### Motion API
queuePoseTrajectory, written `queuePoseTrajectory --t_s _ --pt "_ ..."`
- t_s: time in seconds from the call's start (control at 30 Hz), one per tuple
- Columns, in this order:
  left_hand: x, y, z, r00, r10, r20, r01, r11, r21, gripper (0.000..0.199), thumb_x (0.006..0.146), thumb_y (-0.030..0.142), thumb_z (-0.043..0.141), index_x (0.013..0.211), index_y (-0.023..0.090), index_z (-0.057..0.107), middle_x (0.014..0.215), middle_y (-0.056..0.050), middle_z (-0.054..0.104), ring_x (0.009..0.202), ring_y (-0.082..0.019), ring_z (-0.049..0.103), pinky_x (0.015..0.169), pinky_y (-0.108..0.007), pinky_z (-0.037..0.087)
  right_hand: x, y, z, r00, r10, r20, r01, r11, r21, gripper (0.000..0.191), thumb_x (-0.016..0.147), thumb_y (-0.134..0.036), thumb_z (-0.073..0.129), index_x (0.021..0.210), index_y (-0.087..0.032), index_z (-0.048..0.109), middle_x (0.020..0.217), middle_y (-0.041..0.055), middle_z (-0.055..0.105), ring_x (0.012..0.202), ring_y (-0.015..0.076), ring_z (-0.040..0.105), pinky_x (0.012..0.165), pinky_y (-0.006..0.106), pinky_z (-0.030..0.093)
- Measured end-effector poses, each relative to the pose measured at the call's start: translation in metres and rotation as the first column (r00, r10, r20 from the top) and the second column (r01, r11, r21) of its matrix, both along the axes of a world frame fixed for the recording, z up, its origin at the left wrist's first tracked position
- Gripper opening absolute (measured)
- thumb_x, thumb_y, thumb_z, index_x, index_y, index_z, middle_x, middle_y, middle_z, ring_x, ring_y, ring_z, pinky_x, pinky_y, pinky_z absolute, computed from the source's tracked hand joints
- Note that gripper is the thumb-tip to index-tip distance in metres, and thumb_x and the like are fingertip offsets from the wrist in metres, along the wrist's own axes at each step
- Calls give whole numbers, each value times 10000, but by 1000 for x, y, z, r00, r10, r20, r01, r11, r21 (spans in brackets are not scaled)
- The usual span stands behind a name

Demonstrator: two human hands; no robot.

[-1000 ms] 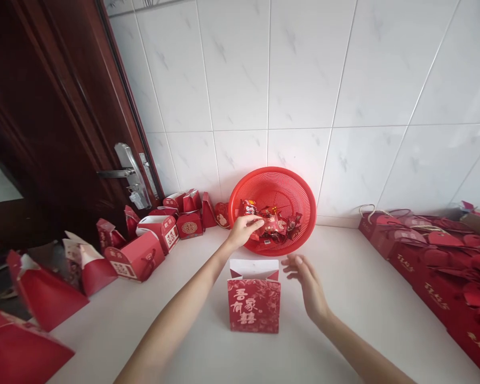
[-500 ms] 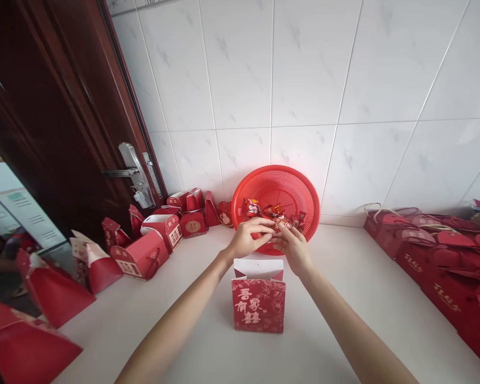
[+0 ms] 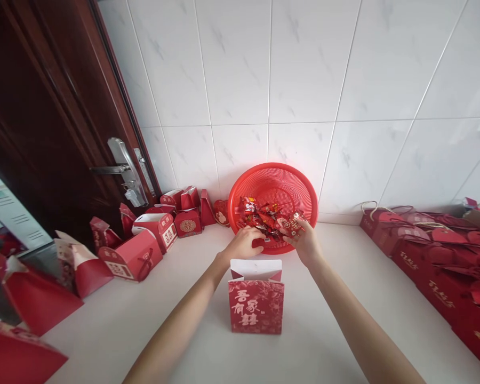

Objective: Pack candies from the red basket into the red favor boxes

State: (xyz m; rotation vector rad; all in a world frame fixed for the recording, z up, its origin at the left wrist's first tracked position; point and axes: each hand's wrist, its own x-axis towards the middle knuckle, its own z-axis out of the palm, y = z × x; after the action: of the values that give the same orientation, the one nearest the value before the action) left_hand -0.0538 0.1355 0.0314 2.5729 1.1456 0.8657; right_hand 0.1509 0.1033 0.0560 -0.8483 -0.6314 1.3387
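A red plastic basket leans against the wall with several red-wrapped candies in it. At its lower left rim is my left hand, fingers curled over the candies; what they hold, if anything, is hidden. My right hand, at the right side of the basket, pinches a red packet between thumb and fingers. Just in front of the basket, between my forearms, an upright red box with pale characters stands with its top open and a white flap raised.
Several red gift boxes stand on the left of the white table. A row of red bags with cord handles lines the right. Behind are a tiled wall and a dark door.
My hands, close together over the basket before, have moved apart, the right one to the right with a red packet. More of the candies shows between them. The view has shifted slightly.
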Motion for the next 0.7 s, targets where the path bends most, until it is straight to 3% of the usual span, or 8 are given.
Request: queuePoseTrajectory --t_s 0.13,0.3,0.57,0.7 --pt "8 3 -15 997 72 -2 -72 996 51 242 707 198 766 945 239 786 999 -87 749 989 -299 642 940 -409 479 3 -2 4 1000 -8 9 8 1000 -22 127 730 -264 706 806 -213 617 768 37 747 652 213 725 546 292 564" --pt "12 9 -24 988 144 61 -150 983 102 230 840 142 616 972 249 771 970 -67 764 937 -250 648 938 -398 479 9 0 -4 999 -13 40 13 1000 -13 189 713 -285 753 809 -214 607 760 27 733 632 203 720 531 288 558" --pt "6 10 -17 883 285 373 -322 946 40 244 954 330 531 1029 201 723 941 -64 767 865 -229 698 798 -323 539 12 4 -10 999 -7 48 10 999 -53 224 697 -285 779 804 -212 596 718 10 715 569 172 689 500 264 527" --pt "-1 12 -9 762 338 552 -393 919 -20 247 950 350 528 1023 185 697 943 -58 765 871 -217 706 808 -307 541 13 2 -6 999 -5 46 7 998 -60 202 707 -273 771 795 -212 599 693 -5 714 507 141 652 480 242 506"
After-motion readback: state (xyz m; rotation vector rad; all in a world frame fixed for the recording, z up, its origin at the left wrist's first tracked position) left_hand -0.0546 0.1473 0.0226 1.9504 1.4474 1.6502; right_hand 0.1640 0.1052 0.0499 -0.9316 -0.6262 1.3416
